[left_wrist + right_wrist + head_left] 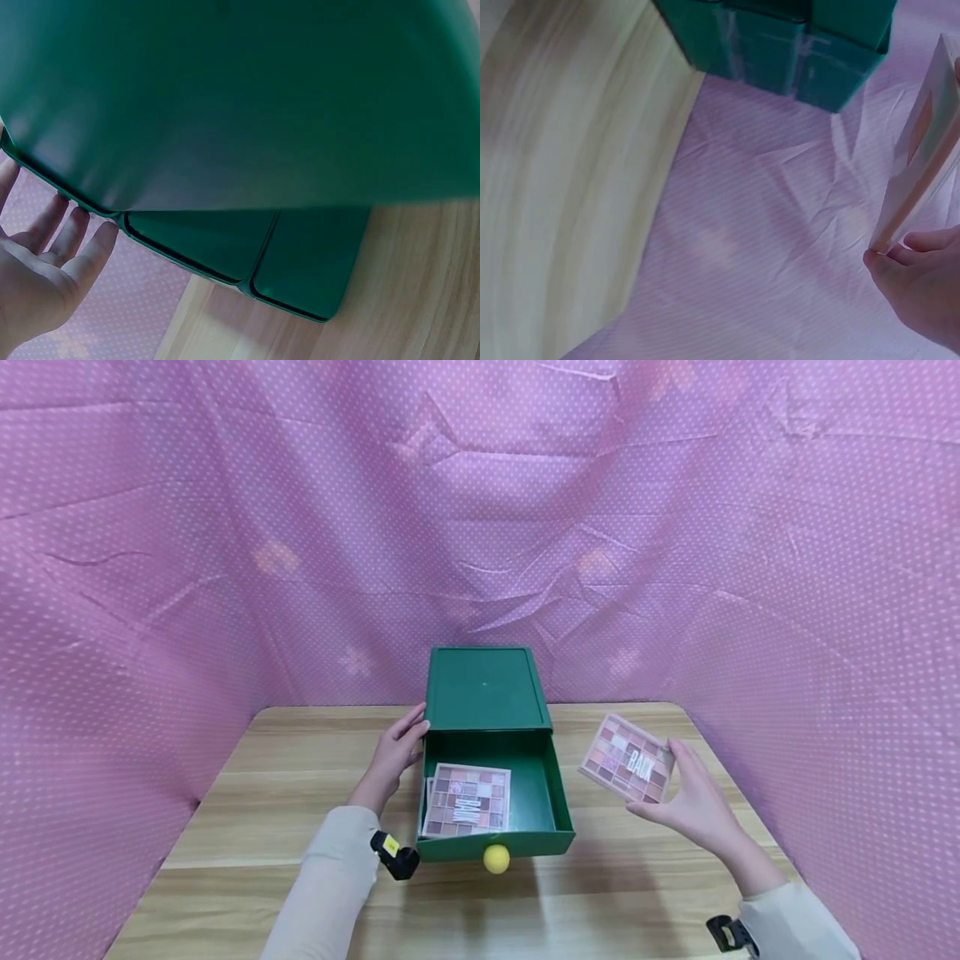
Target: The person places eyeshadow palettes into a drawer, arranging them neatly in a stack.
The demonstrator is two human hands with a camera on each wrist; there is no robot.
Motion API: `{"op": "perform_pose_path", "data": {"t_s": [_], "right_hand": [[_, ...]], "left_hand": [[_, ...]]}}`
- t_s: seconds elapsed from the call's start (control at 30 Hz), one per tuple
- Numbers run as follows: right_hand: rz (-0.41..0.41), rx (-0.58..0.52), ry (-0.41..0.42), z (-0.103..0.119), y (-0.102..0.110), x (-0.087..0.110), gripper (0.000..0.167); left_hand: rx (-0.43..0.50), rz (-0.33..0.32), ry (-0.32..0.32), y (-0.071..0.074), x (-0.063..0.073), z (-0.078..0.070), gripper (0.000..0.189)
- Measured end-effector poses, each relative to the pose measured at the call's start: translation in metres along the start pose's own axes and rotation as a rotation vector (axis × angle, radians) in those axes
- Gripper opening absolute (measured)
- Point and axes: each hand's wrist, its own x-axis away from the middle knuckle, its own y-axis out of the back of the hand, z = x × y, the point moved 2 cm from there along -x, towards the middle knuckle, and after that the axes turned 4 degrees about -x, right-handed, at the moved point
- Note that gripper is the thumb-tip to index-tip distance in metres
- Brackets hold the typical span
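Observation:
A green drawer box (487, 689) stands on the table with its drawer (542, 785) pulled out toward me. Inside the drawer, on its left side, lies an eyeshadow palette (468, 802) with a grid of pinkish squares; the edge of another pale item shows under it. My left hand (390, 758) touches the left side of the box, and in the left wrist view its fingers (71, 238) are extended against the green edge. Right of the drawer, my right hand (693, 797) grips a second eyeshadow palette (626, 758) by its edges, tilted above the table.
A round yellow knob (497, 859) sits on the drawer front. The wooden table (300, 777) carries the box near its back edge. Pink dotted cloth (480, 527) hangs behind the table and along both sides.

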Motion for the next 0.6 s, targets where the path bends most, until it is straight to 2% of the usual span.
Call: {"op": "perform_pose_path", "data": {"t_s": [0.4, 0.6], "right_hand": [[0.099, -0.016, 0.125, 0.034, -0.007, -0.015, 0.109], [0.15, -0.043, 0.155, 0.051, -0.015, -0.023, 0.111]], "left_hand": [[0.0, -0.005, -0.011, -0.001, -0.001, 0.0, 0.043], [0.001, -0.005, -0.014, -0.002, -0.002, 0.0, 0.042]]}}
